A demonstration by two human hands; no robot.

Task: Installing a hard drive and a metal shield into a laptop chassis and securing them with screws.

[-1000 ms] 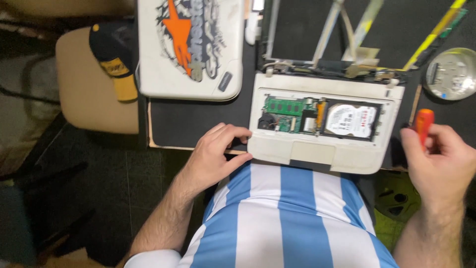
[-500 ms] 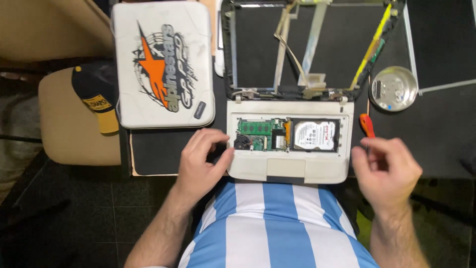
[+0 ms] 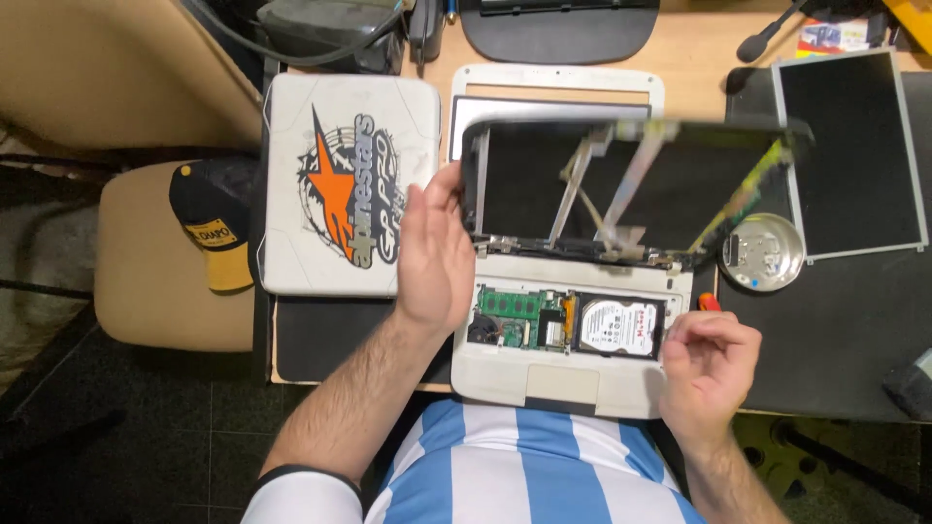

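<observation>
— What have our hands got hold of?

— Our left hand [image 3: 434, 254] has hold of nothing: it is open, palm flat, fingers straight and close together, set against the left edge of the raised lid [image 3: 631, 184] of the opened laptop [image 3: 573, 330]. It looks like a steadying touch that props the lid upright. Our right hand [image 3: 709, 364] is curled shut; a bit of red handle, likely a screwdriver [image 3: 710, 302], shows just above it, though we cannot tell for sure that the fingers grip it.

— And where does the laptop sit?

— At the near edge of the table [image 3: 680, 49], right before our striped shirt, on a dark mat [image 3: 845, 330]. Its keyboard is off, so the green board and the silver drive lie bare. A second, closed laptop [image 3: 345, 184] with an orange sticker lies just beside it to the left; a round metal dish [image 3: 764, 252] and a loose screen panel [image 3: 854, 155] lie to the right.

— Our arms?

— Both forearms reach forward from the near edge, the left angled inward, wrist straight.
</observation>
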